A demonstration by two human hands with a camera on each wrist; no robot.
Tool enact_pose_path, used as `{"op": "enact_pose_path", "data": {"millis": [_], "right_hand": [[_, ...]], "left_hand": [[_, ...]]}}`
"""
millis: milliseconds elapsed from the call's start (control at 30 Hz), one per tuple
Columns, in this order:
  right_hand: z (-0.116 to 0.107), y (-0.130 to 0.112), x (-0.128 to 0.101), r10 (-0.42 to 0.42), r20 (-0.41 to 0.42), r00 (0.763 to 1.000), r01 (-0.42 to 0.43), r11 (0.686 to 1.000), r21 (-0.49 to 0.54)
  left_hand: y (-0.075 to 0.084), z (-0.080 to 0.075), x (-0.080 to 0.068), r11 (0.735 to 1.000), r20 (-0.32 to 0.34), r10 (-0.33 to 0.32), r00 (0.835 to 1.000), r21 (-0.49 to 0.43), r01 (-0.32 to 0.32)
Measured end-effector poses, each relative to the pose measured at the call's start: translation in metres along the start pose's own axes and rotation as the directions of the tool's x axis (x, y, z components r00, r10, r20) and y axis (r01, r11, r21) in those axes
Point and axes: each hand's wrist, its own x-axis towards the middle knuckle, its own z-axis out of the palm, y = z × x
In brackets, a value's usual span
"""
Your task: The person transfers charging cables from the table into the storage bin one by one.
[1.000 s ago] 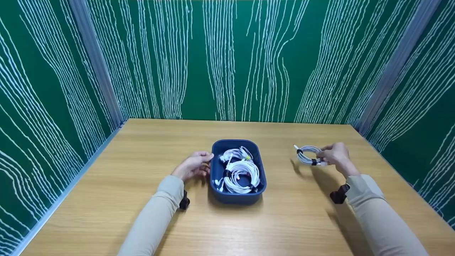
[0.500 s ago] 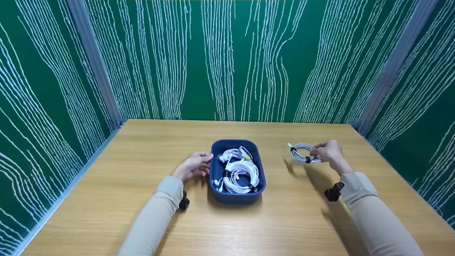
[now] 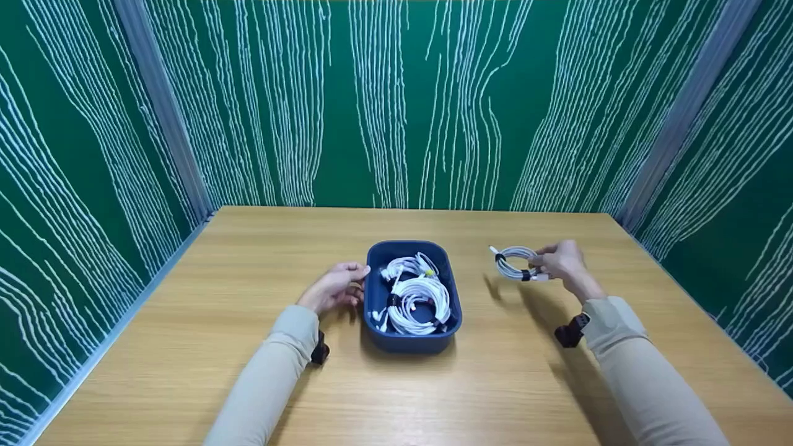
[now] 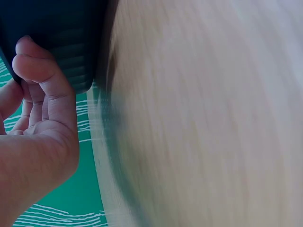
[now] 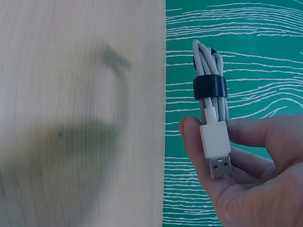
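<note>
The right hand (image 3: 560, 262), pinching the coiled white USB cable (image 3: 513, 262) above the bench (image 3: 248, 266), has carried it nearer the blue bin (image 3: 378, 297); the left hand (image 3: 334, 288) still grips the bin's side.

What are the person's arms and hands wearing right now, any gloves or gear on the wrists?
No gloves: both the left hand and the right hand are bare. Each arm is covered by a long beige sleeve reaching the wrist. A small black device is strapped under each wrist, one at the left cuff and one at the right cuff. No rings or markings are visible on the fingers.
</note>
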Motion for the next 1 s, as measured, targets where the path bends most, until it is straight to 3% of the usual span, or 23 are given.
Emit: {"op": "enact_pose_path", "data": {"millis": [800,1000], "right_hand": [[0.019,-0.027,0.004,0.018,0.033,0.999,-0.018,1.000,0.019],[0.023,-0.032,0.005,-0.020,0.040,0.999,0.018,0.999,0.037]], "left_hand": [[0.001,0.000,0.000,1.000,-0.007,-0.005,1.000,-0.003,0.005],[0.000,0.000,0.001,1.000,0.001,-0.002,1.000,-0.001,0.002]]}}
